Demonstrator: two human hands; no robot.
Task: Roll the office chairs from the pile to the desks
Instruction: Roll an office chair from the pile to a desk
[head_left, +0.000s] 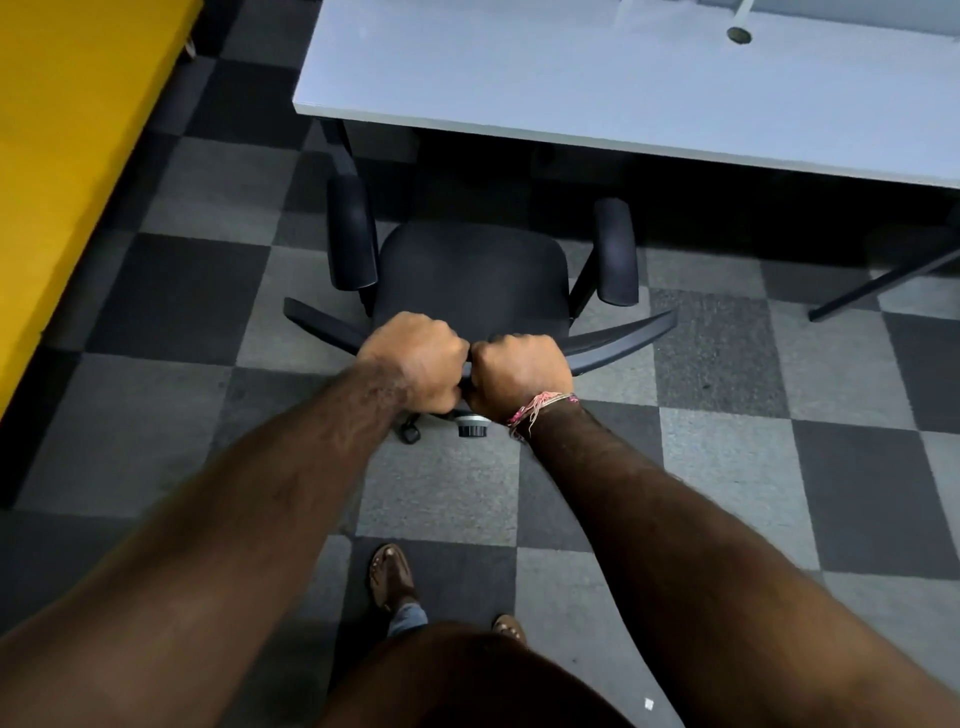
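Nearest, 2 sandalled feet (393, 577) are seen on the checkered carpet tiles (441, 493). Both forearms are stretched forward. The top edge of the backrest (618, 340) of a black office chair (470, 275) is gripped by the left hand (415, 364) and right hand (519, 374), knuckles touching, fingers curled tightly round it. The seat faces the grey desk (597, 88) beyond, armrests near its edge. A yellow surface (67, 130) lies far left.
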